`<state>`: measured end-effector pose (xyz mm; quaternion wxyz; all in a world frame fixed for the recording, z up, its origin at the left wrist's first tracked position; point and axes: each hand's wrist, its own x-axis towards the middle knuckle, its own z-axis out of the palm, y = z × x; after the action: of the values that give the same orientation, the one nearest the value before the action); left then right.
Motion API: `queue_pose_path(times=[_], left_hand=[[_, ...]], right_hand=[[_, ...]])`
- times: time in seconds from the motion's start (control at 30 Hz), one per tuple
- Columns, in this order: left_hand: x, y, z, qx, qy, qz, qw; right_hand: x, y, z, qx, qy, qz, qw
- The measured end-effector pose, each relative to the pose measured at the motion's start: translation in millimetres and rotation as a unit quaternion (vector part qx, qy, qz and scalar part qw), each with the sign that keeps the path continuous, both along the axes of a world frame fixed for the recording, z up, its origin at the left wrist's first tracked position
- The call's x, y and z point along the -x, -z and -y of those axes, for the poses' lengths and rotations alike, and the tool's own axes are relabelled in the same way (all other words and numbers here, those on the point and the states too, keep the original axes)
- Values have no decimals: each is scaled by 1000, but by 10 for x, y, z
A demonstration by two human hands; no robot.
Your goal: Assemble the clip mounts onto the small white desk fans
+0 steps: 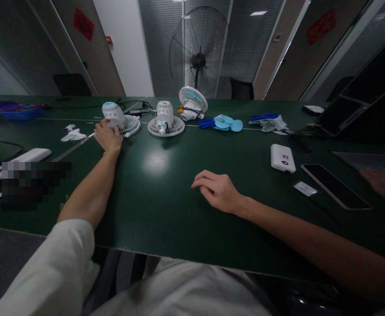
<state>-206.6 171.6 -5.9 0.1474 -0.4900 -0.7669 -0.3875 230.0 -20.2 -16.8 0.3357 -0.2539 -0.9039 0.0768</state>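
My left hand (108, 138) reaches to the far left and is closed on a small white fan (113, 115), which lies with its grille down on the green table. The fingers are against the lower side of its motor housing; part of the grip is hidden behind the hand. A second small fan (165, 115) sits face down just to the right. Behind it, a third small fan (192, 103) leans with its grille tilted up. Over the middle of the table is my right hand (218, 191), fingers loosely bent and a little apart, with nothing in them.
Light blue fan blades (227, 123) lie beyond my right hand, with blue-and-white gloves (273, 122) farther right. A white power bank (282, 158), a small white packet (305, 188) and a phone (337, 186) are at the right. Another person's hand (381, 184) rests at the right edge.
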Motion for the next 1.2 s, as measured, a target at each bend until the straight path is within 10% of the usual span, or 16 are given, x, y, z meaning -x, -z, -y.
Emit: queue_pose_path(times=[0.5,0.93,1.2], left_hand=[[92,-51,365,-16,139,26,990],[-990,-25,1945,14,391,144,909],[-1864,16,1973,29,561,160,812]], right_hand=[[1,-2,-12,1,0,6,1000],[39,-76,4,-1,117,-31,993],[6,-88,-39,-40,212,-144,966]])
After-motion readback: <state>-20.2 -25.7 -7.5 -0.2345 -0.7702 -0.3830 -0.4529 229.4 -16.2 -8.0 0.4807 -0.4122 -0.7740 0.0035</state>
